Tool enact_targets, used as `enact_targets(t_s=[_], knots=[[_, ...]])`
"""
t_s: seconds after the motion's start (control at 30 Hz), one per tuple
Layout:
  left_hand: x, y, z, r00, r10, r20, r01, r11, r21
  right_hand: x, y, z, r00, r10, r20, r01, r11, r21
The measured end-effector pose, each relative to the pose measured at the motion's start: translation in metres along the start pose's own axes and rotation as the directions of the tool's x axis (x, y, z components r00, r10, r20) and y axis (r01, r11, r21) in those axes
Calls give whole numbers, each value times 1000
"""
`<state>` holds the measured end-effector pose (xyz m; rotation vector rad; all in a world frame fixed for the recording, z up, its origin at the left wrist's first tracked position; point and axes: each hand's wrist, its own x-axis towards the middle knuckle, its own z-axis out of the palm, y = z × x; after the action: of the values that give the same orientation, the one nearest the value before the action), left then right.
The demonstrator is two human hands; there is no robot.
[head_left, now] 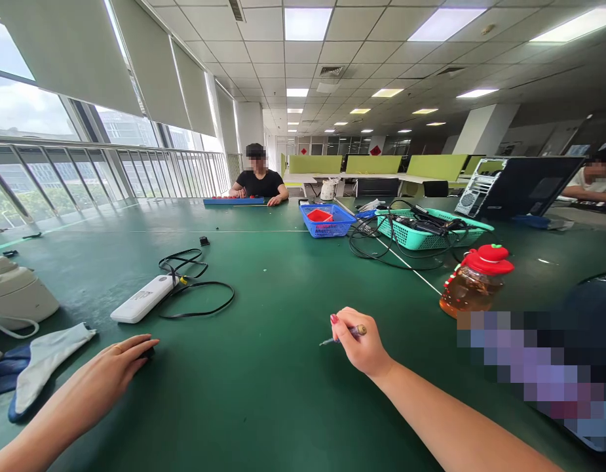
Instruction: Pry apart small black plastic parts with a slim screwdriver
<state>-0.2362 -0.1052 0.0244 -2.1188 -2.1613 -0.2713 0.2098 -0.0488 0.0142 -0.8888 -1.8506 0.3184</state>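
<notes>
My right hand [359,344] is closed round a slim pen [360,330] in a writing grip. The pen's tip points down and left, close above the green tabletop [263,393], and I see no paper beneath it. My left hand [113,367] lies low on the table at the left, its fingers stretched forward. A small black object [148,353], mostly covered, shows between its fingertips and thumb. Just beyond that hand is a white power strip [145,299] with a looped black cable [227,301]. A white and blue work glove [42,367] lies to its left.
Further back stand a blue basket [327,226] with a red tray and a teal basket [420,239] of tangled black cables. A red-lidded jar [477,282] stands at right, before a black computer case [529,183]. Across the table sits a person [258,180] behind a blue tray [234,201].
</notes>
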Motion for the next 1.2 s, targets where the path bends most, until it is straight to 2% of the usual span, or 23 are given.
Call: enact_targets(t_s=[0.1,0.33,0.53,0.63,0.83,0.93,1.0,1.07,1.13,1.2], knots=[[1,-3,2,996,18,84,-19,1000,11,0,0,0,1000,3,3,-3,1000,1],[-2,-22,16,1000,-4,24,4,1000,4,0,0,1,1000,-5,10,5,1000,-10],[-4,-15,8,996,-35,77,33,999,25,0,0,0,1000,5,3,-5,1000,8],[-3,-14,6,996,-56,62,56,998,9,0,-1,-1,1000,5,3,-5,1000,9],[-3,-28,16,997,-55,50,55,998,-8,0,0,-1,1000,11,8,-11,1000,0],[-3,-32,12,997,-51,50,51,999,9,0,0,-1,1000,7,13,-7,1000,-1],[-1,-27,4,993,-87,80,85,996,26,0,0,-1,1000,2,10,-2,1000,2],[1,-12,-6,989,-103,106,101,995,18,0,0,-1,1000,-1,10,1,1000,4],[2,14,-15,994,-39,104,44,998,-42,0,0,0,1000,0,17,0,1000,1],[2,51,-23,993,106,61,-96,986,-139,0,0,0,1000,-1,21,1,1000,-4]])
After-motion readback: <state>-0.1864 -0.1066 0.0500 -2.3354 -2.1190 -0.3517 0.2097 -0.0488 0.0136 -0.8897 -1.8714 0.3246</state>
